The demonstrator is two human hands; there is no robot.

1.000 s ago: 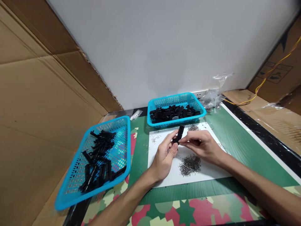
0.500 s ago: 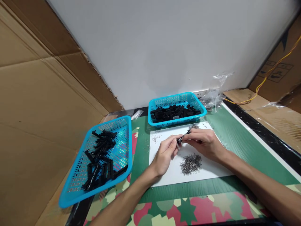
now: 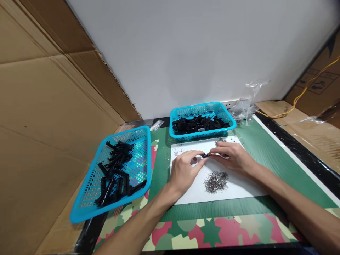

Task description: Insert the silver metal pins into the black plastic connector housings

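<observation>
Between my two hands, above the white sheet (image 3: 191, 196), is a small black plastic part (image 3: 205, 155). My left hand (image 3: 186, 170) pinches its left end between thumb and forefinger. My right hand (image 3: 233, 157) has its fingers pressed together at the part's right end; whether they also hold something small is hidden. On the sheet, just below the hands, lies a pile of small metal springs or clips (image 3: 216, 182). A smaller metal pile (image 3: 220, 141) sits behind my right hand, partly covered by it.
A blue basket (image 3: 149, 159) with long black plastic pieces (image 3: 119, 152) stands at the left. Behind the sheet is another blue basket (image 3: 203, 136) of short black pieces (image 3: 196, 123). A clear plastic bag (image 3: 243, 108) lies at the back right. Cardboard (image 3: 39, 124) rises on the left.
The black part has turned from slanting up to the right to lying nearly level. My left fingers have opened out into a thumb-and-forefinger pinch. The camera view has shifted slightly.
</observation>
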